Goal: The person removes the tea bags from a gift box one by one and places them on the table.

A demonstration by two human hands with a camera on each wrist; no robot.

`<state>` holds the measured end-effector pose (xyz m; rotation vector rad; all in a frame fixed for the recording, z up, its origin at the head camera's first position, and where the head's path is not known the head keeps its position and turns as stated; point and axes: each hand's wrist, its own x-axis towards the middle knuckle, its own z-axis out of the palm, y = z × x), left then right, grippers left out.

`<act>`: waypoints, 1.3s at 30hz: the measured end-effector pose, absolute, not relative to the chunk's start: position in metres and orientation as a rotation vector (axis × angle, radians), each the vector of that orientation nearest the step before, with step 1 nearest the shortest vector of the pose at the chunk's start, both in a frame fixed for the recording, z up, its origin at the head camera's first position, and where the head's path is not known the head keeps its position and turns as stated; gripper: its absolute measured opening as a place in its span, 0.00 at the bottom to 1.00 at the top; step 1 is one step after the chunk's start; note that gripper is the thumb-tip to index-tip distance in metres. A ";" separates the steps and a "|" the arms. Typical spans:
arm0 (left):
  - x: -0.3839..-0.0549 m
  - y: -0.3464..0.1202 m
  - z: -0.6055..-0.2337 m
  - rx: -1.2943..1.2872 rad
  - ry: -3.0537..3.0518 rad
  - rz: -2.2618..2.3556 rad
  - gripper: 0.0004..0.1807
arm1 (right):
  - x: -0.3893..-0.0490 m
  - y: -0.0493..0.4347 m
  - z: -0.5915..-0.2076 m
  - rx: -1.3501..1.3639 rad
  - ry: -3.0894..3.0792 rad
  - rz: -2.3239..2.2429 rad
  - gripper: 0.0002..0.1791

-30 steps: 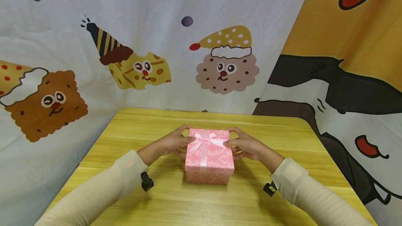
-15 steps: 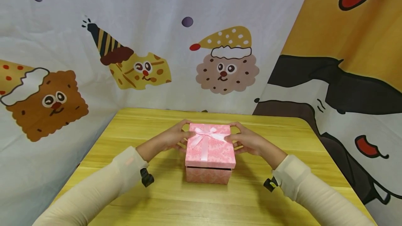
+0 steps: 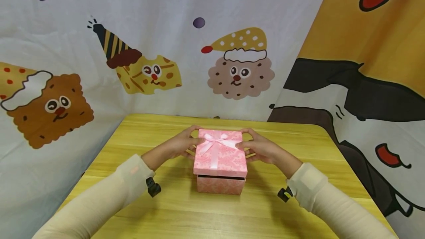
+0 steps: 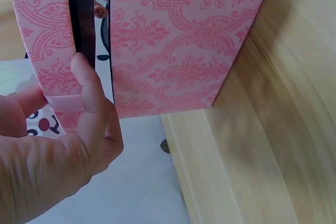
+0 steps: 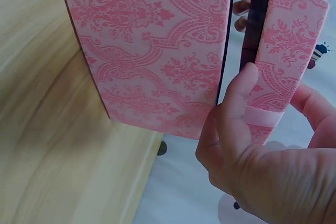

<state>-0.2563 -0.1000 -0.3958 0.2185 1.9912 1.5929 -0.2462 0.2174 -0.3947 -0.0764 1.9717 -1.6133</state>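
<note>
A pink patterned gift box stands on the table, its base (image 3: 220, 185) on the wood and its lid (image 3: 225, 159) raised just above it. A dark gap shows between the two, and in both wrist views daylight passes through it. A pale pink ribbon bow (image 3: 216, 141) crosses the lid's top. My left hand (image 3: 180, 144) grips the lid's left side, thumb and fingers around its edge. On the opposite side my right hand (image 3: 262, 147) holds the lid the same way. The base wall (image 4: 178, 45) fills much of the left wrist view; the box's inside is hidden.
The yellow wood-grain table (image 3: 159, 209) extends around the box. Behind it hangs a white cloth (image 3: 159, 3) printed with cartoon biscuits and cheese, with an orange and black part at the right. Small dark cameras sit at both wrists.
Both hands have lifted the lid up off the base, opening a dark gap at the front. Over the last half second the lid has shifted slightly left. The base has stayed put.
</note>
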 end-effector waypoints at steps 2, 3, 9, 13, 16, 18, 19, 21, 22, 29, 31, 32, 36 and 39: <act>-0.256 -0.103 -0.395 0.216 1.993 1.599 0.36 | -0.247 0.215 -0.393 -0.086 1.972 -1.614 0.44; -0.256 -0.105 -0.394 0.215 1.994 1.601 0.37 | -0.247 0.213 -0.392 -0.093 1.973 -1.614 0.44; -0.259 -0.118 -0.394 0.221 2.005 1.613 0.39 | -0.249 0.200 -0.387 -0.092 1.982 -1.612 0.46; -0.259 -0.127 -0.394 0.215 2.016 1.617 0.39 | -0.250 0.190 -0.384 -0.095 1.988 -1.608 0.46; -0.260 -0.134 -0.394 0.200 2.034 1.617 0.40 | -0.252 0.182 -0.384 -0.104 1.989 -1.605 0.45; -0.260 -0.139 -0.393 0.198 2.043 1.615 0.40 | -0.253 0.177 -0.385 -0.102 1.983 -1.612 0.44; -0.260 -0.142 -0.393 0.192 2.048 1.614 0.40 | -0.254 0.174 -0.385 -0.105 1.978 -1.616 0.44; -0.259 -0.147 -0.392 0.182 2.057 1.614 0.39 | -0.255 0.168 -0.385 -0.124 1.972 -1.618 0.44; -0.259 -0.150 -0.392 0.179 2.061 1.612 0.39 | -0.256 0.166 -0.386 -0.126 1.965 -1.622 0.44; -0.258 -0.167 -0.391 0.159 2.073 1.615 0.40 | -0.260 0.148 -0.388 -0.145 1.943 -1.617 0.46; -0.258 -0.171 -0.391 0.148 2.079 1.618 0.41 | -0.261 0.143 -0.387 -0.155 1.946 -1.613 0.46; -0.258 -0.173 -0.391 0.142 2.079 1.621 0.41 | -0.261 0.141 -0.387 -0.155 1.947 -1.611 0.46; -0.258 -0.182 -0.391 0.128 2.087 1.626 0.41 | -0.263 0.130 -0.385 -0.158 1.940 -1.610 0.47; -0.258 -0.187 -0.390 0.120 2.097 1.628 0.41 | -0.264 0.123 -0.384 -0.161 1.941 -1.607 0.47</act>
